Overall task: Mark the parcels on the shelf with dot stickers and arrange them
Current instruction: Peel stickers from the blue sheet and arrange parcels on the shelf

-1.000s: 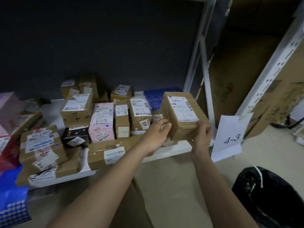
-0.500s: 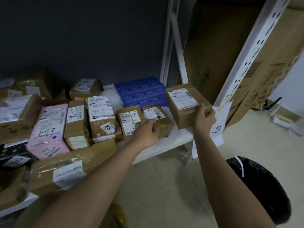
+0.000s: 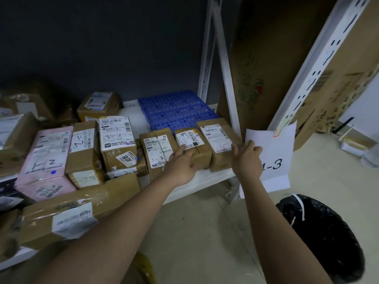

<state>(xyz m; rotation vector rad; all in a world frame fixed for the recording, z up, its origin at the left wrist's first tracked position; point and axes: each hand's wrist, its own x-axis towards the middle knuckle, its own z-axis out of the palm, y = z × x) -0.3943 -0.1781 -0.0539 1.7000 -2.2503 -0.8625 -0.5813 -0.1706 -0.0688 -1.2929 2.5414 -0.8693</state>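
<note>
Set down since the earlier frame, the brown parcel (image 3: 217,143) is now standing rightmost of three small parcels along the shelf (image 3: 205,179) front. Right hand (image 3: 247,158) is hovering open beside it; left hand (image 3: 180,167) is resting open on the middle parcel (image 3: 194,146).

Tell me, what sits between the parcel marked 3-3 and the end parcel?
One small brown parcel, under the left hand, between the 3-3 parcel and the end parcel; head view.

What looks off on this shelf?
Mostly tidy. The long box at the front edge lies askew across the row, with its label wrinkled and peeling. The pink parcel leans tilted.
</note>
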